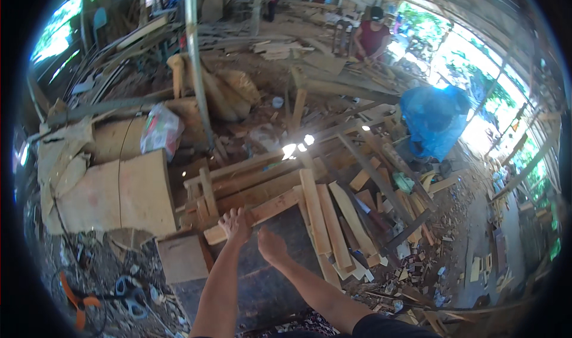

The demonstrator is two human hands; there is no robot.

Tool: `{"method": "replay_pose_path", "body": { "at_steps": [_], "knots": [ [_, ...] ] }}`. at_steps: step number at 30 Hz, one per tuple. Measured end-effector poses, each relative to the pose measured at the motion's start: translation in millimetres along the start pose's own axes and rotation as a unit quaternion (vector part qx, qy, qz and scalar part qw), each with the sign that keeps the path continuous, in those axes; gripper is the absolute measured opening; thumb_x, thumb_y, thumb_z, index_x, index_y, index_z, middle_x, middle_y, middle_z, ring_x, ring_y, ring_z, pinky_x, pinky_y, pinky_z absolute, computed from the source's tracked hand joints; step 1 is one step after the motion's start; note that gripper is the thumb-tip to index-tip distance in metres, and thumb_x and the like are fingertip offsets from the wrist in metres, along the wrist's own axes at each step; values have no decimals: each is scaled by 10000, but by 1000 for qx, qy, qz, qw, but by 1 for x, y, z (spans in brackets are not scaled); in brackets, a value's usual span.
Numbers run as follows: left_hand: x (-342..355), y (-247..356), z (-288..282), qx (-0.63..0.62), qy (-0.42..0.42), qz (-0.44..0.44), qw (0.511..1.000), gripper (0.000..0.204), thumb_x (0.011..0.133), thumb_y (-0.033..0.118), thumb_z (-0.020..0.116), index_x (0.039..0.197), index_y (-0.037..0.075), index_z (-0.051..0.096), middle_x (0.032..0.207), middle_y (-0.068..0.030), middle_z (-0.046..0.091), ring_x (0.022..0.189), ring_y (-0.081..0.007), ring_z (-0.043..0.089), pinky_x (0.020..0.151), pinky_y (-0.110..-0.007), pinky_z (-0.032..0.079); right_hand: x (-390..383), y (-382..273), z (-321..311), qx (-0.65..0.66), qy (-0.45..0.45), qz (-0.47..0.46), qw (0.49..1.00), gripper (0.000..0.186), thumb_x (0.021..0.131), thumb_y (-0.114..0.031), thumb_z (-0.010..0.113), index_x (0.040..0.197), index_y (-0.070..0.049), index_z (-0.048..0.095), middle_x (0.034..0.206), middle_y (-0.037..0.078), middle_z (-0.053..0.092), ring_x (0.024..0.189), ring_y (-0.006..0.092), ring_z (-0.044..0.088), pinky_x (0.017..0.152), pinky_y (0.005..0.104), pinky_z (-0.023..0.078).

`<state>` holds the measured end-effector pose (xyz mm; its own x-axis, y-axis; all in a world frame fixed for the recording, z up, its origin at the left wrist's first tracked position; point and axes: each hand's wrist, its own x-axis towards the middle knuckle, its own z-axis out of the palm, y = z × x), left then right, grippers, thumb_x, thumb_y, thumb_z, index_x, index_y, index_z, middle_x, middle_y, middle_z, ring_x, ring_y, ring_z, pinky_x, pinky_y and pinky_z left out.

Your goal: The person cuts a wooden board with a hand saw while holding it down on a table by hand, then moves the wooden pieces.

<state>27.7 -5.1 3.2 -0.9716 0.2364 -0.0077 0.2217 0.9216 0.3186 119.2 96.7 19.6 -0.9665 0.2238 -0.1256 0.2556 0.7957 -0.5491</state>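
My left hand (237, 226) has its fingers curled over a pale wooden plank (279, 205), which lies slantwise along the far edge of a dark, worn board (220, 290). My right hand (271, 247) is closed just below the plank, over the dark board; what its fingers hold, if anything, is hidden. Several loose pale strips (333, 225) lie to the right of my hands. A square plywood piece (180, 259) is at the left of the dark board.
Stacked timber (369, 171) fills the middle right, beside a blue-covered object (432, 117). Large cut boards (107, 195) and a plastic bag (161, 132) are at left. A metal pole (196, 70) rises behind. A co-worker (369, 40) works at the back; scraps litter the ground.
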Motion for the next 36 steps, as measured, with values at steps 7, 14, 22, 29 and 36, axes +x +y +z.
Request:
{"method": "replay_pose_path", "body": {
  "at_steps": [7, 14, 22, 29, 36],
  "knots": [
    [0, -7, 3, 10, 30, 19, 999, 553, 637, 113, 770, 1144, 112, 549, 1185, -115, 542, 1142, -339, 493, 956, -469, 339, -1, 2, 8, 24, 29, -18, 999, 219, 985, -204, 423, 1007, -5, 510, 818, 240, 659, 806, 428, 662, 694, 539, 524],
    [-1, -3, -1, 20, 10, 20, 1000, 598, 658, 200, 814, 1181, 115, 538, 1195, -90, 537, 1163, -302, 485, 983, -464, 332, 2, 7, 14, 20, 47, -11, 999, 212, 975, -215, 443, 1005, -14, 504, 843, 237, 658, 810, 428, 660, 698, 530, 531],
    [-3, -3, -5, 28, 10, 17, 999, 605, 671, 231, 820, 1191, 120, 531, 1198, -87, 535, 1168, -291, 482, 1001, -459, 323, 2, 8, 23, 29, 57, -6, 998, 207, 978, -214, 447, 999, -17, 508, 819, 222, 664, 796, 426, 663, 688, 521, 537],
    [-3, -1, -6, 42, -1, 11, 999, 612, 664, 237, 822, 1193, 124, 534, 1210, -91, 536, 1174, -292, 481, 999, -455, 322, 1, 7, 20, 32, 56, -4, 998, 227, 992, -219, 424, 1001, -6, 503, 792, 226, 662, 774, 414, 670, 672, 514, 544],
    [-2, 4, -5, 43, 6, 17, 999, 605, 670, 243, 813, 1199, 118, 548, 1218, -97, 537, 1182, -294, 477, 1002, -460, 319, 1, 12, 10, 48, 28, -2, 998, 229, 987, -232, 426, 1017, -19, 504, 840, 227, 667, 818, 425, 664, 707, 539, 532]
  ]
}}
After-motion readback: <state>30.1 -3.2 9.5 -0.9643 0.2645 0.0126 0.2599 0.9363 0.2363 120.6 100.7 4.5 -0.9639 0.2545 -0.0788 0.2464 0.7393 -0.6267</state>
